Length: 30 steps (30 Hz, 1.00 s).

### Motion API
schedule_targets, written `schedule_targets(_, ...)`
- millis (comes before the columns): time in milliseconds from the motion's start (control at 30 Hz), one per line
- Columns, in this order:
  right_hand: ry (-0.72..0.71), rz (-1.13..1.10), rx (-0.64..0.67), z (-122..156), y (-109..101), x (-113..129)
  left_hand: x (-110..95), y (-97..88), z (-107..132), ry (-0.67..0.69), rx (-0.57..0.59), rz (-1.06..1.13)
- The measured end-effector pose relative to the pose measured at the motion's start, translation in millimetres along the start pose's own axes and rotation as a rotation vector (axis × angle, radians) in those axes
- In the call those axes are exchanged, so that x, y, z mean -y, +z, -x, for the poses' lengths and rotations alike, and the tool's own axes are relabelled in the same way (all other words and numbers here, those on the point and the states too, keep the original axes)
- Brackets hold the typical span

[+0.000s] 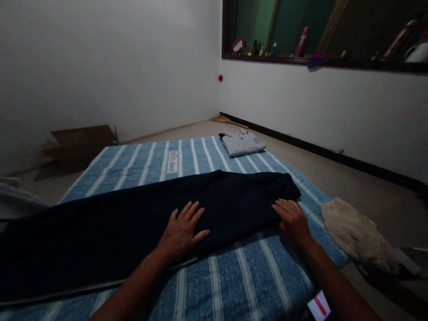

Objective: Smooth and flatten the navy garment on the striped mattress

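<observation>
A long dark navy garment lies stretched across a blue mattress with white stripes. My left hand rests flat on the garment near its middle, fingers spread. At the garment's right end my right hand lies palm down on the edge of the cloth, fingers together and stretched out. Neither hand grips anything.
A folded grey shirt sits at the mattress's far corner. A beige fuzzy cloth lies off the right edge. A flattened cardboard box leans by the left wall. A wall shelf holds bottles and a small mirror.
</observation>
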State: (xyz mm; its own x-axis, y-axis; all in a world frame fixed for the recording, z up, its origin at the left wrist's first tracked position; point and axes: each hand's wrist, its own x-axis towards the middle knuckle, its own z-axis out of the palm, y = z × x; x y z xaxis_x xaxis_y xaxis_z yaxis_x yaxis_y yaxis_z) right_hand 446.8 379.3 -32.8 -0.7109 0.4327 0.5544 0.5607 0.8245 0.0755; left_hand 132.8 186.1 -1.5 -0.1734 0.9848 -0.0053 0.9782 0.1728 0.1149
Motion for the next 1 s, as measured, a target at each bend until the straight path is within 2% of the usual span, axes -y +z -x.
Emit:
schedule_targets(133, 0.005, 0.003, 0.025, 7, 4, 1, -2, -4.8, 0, -0.02, 0.032, 0.015)
schedule_targets(367, 0.021, 0.031, 0.008, 8, 6, -1, -10, -21.7, -4, -0.059, 0.162, 0.047)
schedule_targets(467, 0.059, 0.103, -0.005, 4, 3, -8, -17, -29.6, -20, -0.009, 0.127, 0.052)
schedule_targets(567, 0.05, 0.147, -0.016, 0, 2, -17, -26, -32.4, -48, 0.067, 0.046, 0.049)
schedule_targets(667, -0.035, 0.162, -0.028, 0, 4, -27, -31, -25.8, -78, 0.079, -0.027, 0.037)
schedule_targets(767, -0.11, 0.164, -0.049, 3, 8, -34, -32, -11.6, -94, 0.052, -0.066, 0.023)
schedule_targets(867, -0.097, 0.121, -0.055, 8, 13, -35, -31, 2.9, -95, 0.033, -0.089, 0.018)
schedule_targets(1000, -0.045, 0.097, 0.027, 12, 14, -32, -30, 12.7, -90, 0.048, -0.194, -0.008)
